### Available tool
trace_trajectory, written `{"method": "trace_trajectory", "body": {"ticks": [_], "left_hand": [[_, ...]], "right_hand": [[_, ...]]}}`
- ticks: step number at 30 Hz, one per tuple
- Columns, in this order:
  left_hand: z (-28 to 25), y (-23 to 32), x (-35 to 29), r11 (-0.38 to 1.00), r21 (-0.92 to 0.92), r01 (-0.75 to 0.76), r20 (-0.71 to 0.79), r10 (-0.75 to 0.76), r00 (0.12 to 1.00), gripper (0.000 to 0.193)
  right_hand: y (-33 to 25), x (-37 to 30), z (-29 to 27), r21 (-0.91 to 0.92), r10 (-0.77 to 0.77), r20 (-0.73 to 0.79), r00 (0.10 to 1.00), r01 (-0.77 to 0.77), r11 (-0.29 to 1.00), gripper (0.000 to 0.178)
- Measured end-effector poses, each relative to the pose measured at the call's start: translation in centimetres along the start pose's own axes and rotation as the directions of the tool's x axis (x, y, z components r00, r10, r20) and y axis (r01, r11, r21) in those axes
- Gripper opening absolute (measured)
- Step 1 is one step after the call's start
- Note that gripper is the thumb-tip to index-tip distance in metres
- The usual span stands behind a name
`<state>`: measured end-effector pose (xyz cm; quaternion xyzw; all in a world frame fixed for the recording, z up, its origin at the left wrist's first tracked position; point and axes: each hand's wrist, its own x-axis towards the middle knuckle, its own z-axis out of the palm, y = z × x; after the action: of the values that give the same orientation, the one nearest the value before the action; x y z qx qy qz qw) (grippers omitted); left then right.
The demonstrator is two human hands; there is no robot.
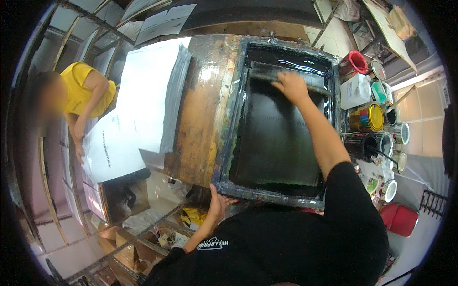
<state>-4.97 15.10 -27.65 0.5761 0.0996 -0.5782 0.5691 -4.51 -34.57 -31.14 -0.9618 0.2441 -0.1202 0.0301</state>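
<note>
A dark screen-printing frame (267,194) lies on the wooden table in front of me, with black wet ink along its far end. Toward the far part of its mesh, my right hand (292,86) is closed over a long squeegee (317,89) that spans most of the frame's width. Faint printing shows through the mesh below the squeegee. At the near left corner of the frame, my left hand (218,204) grips the edge, its thumb up along the side and its fingers along the near edge.
Left of the frame stands a tall stack of white printed sheets (148,81) on the table (200,109). A person in a yellow shirt (90,90) handles a printed sheet (114,148) there. Paint cans (366,117) and a white jug (355,92) crowd the right side. Metal racks (119,255) stand at left.
</note>
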Motion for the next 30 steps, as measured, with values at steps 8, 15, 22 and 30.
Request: {"method": "trace_trajectory", "body": {"ticks": [8,15,22,30], "left_hand": [[-0.8,2.0,-2.2,0.994,-0.009,-0.113,0.318,0.11,0.942,0.121],[3.5,11.6,-8.7,0.867,-0.289,-0.407,0.637,0.491,0.594,0.11],[5.8,7.0,0.9,-0.091,0.76,-0.644,0.569,0.573,0.591,0.1],[2.7,-4.0,7.3,-0.443,0.845,-0.3,0.49,0.415,0.767,0.121]], "right_hand": [[-16.9,-20.3,-13.6,0.101,0.041,0.271,0.962,-0.071,0.992,0.038],[-22.4,-19.7,-28.5,0.016,0.024,-0.123,0.992,-0.022,1.0,0.033],[-20.3,-12.3,-33.6,-0.196,-0.096,-0.454,0.886,0.006,0.981,0.031],[-20.4,-6.4,-40.1,-0.008,0.047,-0.427,0.903,-0.056,0.998,0.043]]}}
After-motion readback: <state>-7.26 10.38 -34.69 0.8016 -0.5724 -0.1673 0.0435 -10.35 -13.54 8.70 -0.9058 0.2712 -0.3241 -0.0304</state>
